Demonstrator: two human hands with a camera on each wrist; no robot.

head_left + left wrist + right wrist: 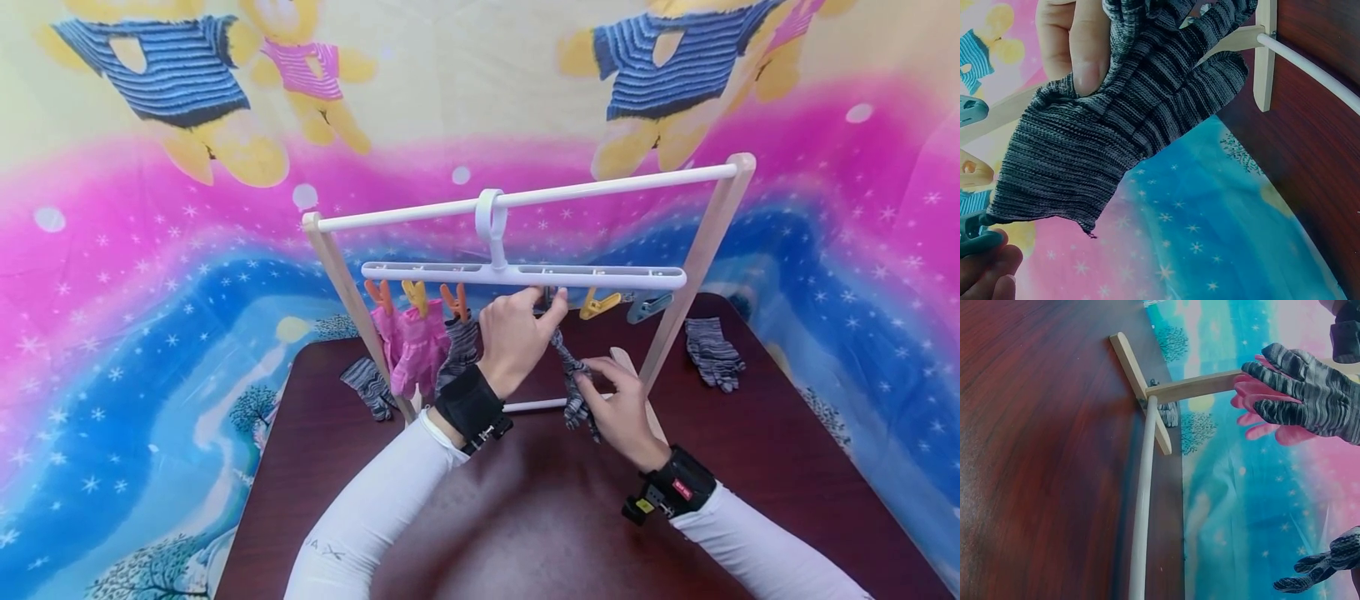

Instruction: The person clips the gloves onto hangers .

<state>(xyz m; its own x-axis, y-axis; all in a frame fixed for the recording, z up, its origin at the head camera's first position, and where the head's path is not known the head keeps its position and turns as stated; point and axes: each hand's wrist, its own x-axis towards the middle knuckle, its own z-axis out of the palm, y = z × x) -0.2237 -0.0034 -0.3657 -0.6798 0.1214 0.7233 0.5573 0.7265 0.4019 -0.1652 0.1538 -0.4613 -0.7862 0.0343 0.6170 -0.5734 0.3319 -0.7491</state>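
Near white sleeves point(378, 504) lead to a left hand point(517, 333) pinching a teal clothespin point(982, 242) at the cuff point(1054, 181) of a striped gray glove point(1129, 119) gripped by the right hand point(621, 408), below a white hanger point(501, 274) with pink gloves point(417, 350) at left

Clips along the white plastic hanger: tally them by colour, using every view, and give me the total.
Orange plastic clips: 2
Yellow plastic clips: 2
Teal plastic clips: 2, one of them pinched by the left hand
Total: 6
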